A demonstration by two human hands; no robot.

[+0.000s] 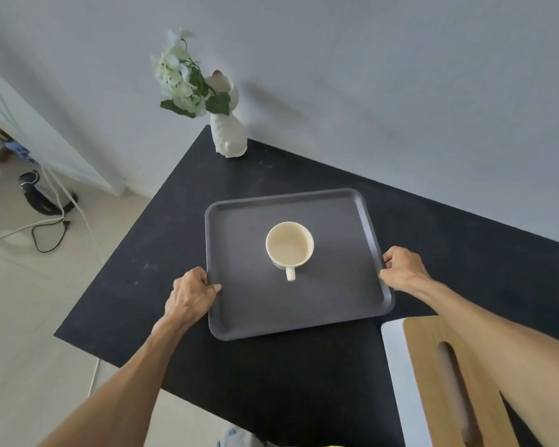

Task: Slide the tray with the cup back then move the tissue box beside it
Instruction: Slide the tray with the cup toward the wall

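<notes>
A dark grey rectangular tray [336, 304] lies on the black table. A cream cup [289, 246] stands upright near the tray's middle, its handle pointing toward me. My left hand [191, 295] grips the tray's left rim, thumb over the edge. My right hand [402, 269] grips the right rim. The tissue box [433, 375], white with a wooden slotted lid, sits at the near right corner of the table, partly under my right forearm.
A white vase with pale flowers [228, 133] stands at the table's far corner against the wall. The black table [142, 285] has its left edge close to the tray. Cables and a dark stand base [42, 201] lie on the floor at left.
</notes>
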